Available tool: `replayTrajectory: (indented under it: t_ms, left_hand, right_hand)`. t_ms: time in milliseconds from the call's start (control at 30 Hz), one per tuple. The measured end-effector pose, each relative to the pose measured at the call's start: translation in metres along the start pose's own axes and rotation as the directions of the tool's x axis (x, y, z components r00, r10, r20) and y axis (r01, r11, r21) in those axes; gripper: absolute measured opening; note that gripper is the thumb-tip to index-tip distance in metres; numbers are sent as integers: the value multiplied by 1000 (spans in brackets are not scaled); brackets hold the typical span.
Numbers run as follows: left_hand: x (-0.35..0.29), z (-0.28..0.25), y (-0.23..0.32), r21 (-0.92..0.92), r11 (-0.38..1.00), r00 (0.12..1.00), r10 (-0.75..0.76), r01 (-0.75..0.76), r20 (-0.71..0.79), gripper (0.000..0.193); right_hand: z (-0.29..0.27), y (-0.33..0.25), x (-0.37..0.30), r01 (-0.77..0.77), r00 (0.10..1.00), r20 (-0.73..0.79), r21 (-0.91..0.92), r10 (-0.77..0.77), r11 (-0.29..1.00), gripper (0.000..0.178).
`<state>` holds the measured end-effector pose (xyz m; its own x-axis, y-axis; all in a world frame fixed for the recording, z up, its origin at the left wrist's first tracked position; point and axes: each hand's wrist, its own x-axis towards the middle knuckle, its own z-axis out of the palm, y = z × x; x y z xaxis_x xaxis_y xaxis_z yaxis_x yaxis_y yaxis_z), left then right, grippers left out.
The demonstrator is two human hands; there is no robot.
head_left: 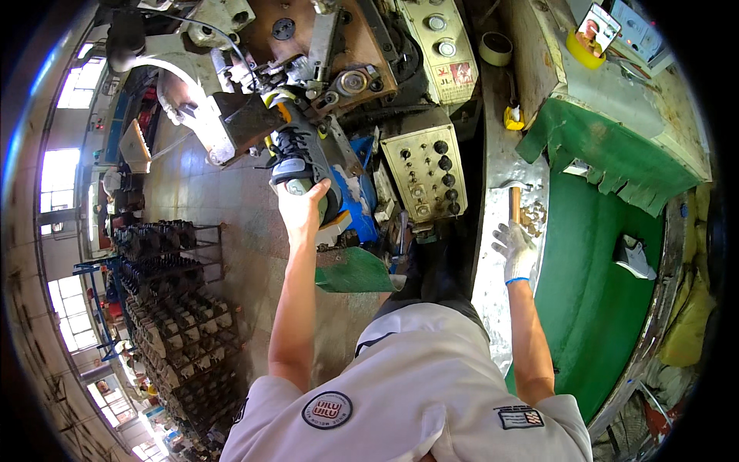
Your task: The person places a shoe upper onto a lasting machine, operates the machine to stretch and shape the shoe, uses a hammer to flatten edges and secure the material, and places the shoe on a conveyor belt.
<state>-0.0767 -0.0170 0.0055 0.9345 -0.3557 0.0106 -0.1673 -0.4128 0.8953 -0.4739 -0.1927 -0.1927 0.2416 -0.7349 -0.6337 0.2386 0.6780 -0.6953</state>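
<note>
My left hand (302, 206) is closed round the heel end of a dark laced shoe (294, 146). A pale greenish shape shows in the shoe's opening, under my fingers. The shoe's far end sits at the metal clamps of a machine (346, 81), where it is partly hidden. My right hand (517, 250), in a whitish glove with a blue cuff, is over the near end of a hammer (515, 204) with a wooden handle. Its fingers are spread to the left; whether the palm touches the handle I cannot tell. The hammer lies on a worn metal ledge (496, 289).
A control box (423, 169) with black knobs stands between my hands. On the right is a green bench surface (593, 308) with a light-coloured shoe piece (635, 258). A yellow-handled tool (513, 118) lies farther up the ledge. Loaded shoe racks (181, 323) stand at the left.
</note>
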Motion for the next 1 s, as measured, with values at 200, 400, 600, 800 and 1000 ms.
replayTrajectory:
  t_ms: [200, 400, 600, 800, 1000]
  left_hand:
    - [-3, -2, 10, 54, 998, 1000, 12, -11, -7, 67]
    - [13, -18, 11, -155, 988, 997, 31, -21, 65, 61]
    - [-29, -60, -14, -706, 428, 826, -281, 564, 489, 49]
    - [-108, -40, -46, -651, 78, 651, 30, 755, 759, 64]
    - [-81, -42, 3, -153, 894, 671, -193, 420, 716, 42]
  right_hand:
    - [50, 11, -24, -5, 998, 59, 15, 4, 1000, 51]
    - [132, 0, -62, 32, 970, 242, 12, -34, 999, 48]
    - [225, -11, -85, -16, 803, 592, 143, -72, 990, 65]
    - [318, -48, -158, -211, 825, 558, 456, -93, 864, 69]
    - [252, -81, -159, -240, 777, 602, 553, -183, 798, 66]
